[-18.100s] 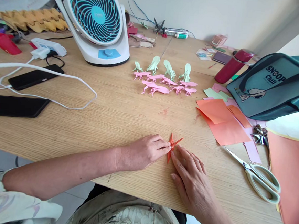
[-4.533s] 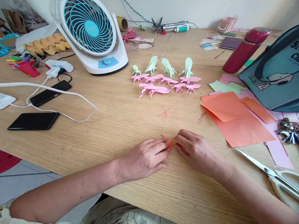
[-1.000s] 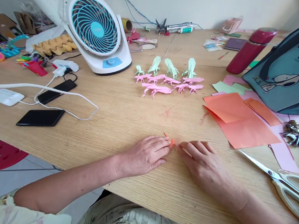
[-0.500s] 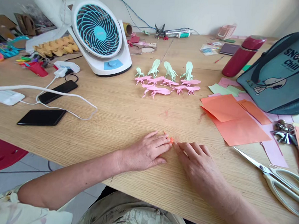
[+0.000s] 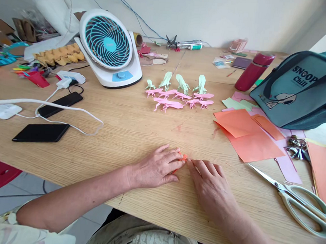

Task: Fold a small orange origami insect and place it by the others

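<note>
A small piece of folded orange paper (image 5: 184, 158) lies on the table, mostly covered by fingers. My left hand (image 5: 154, 169) rests over it from the left and holds it down with close-set fingers. Bits of orange show at the fingertips and between thumb and forefinger. My right hand (image 5: 212, 183) is closed, its fingers curled, with the thumb and forefinger tips at the paper's right end. Beyond the hands stand several pink origami figures (image 5: 168, 104) and, behind them, several pale green origami figures (image 5: 182, 83).
Scissors (image 5: 289, 194) lie to the right, below orange paper sheets (image 5: 254, 138) and a key bunch (image 5: 296, 145). A red flask (image 5: 253, 72) and a teal bag (image 5: 301, 91) stand behind. Leftward are a fan (image 5: 107, 46), two phones (image 5: 41, 132) and a white cable (image 5: 93, 113).
The view has shifted a little. More orange paper shows between my left thumb and forefinger. Both hands stay close together around the paper; the other things on the table have not moved.
</note>
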Demonstrator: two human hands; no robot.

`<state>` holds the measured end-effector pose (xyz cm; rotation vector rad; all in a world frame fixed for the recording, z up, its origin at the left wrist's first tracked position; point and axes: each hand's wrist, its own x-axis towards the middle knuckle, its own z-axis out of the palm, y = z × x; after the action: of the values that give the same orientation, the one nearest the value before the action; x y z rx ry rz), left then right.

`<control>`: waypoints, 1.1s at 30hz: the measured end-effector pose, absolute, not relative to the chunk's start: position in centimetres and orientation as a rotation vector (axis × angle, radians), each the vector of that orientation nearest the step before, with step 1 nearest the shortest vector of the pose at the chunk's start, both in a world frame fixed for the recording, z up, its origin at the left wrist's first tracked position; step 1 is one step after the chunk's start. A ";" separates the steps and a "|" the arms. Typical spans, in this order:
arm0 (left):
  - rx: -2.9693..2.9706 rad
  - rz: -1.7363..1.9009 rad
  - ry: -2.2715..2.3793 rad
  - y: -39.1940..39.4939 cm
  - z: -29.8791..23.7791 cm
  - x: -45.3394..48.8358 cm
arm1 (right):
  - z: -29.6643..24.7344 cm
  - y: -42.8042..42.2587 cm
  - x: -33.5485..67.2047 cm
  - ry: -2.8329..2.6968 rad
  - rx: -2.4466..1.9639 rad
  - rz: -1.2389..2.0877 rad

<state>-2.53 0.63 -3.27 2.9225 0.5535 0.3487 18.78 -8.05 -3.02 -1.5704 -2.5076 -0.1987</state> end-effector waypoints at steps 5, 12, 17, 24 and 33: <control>2.925 0.357 0.559 0.6 -3.0 -2.5 | -3.3 -8.3 18.7 -2.493 -1.630 -0.169; 2.937 0.291 0.579 0.5 -2.9 -2.5 | -3.1 -8.1 18.0 -2.440 -1.623 -0.251; 2.903 0.305 0.587 0.5 -2.9 -2.4 | -3.1 -8.2 17.8 -2.422 -1.631 -0.259; 2.854 0.333 0.616 0.5 -2.9 -2.5 | -3.0 -8.1 17.7 -2.413 -1.650 -0.226; 2.813 0.339 0.662 0.2 -3.1 -2.7 | -3.0 -8.3 17.6 -2.400 -1.705 -0.148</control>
<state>-2.73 0.21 -3.14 2.8126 0.6616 0.3393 17.57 -8.33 -2.97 -1.7050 -2.4002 -0.1476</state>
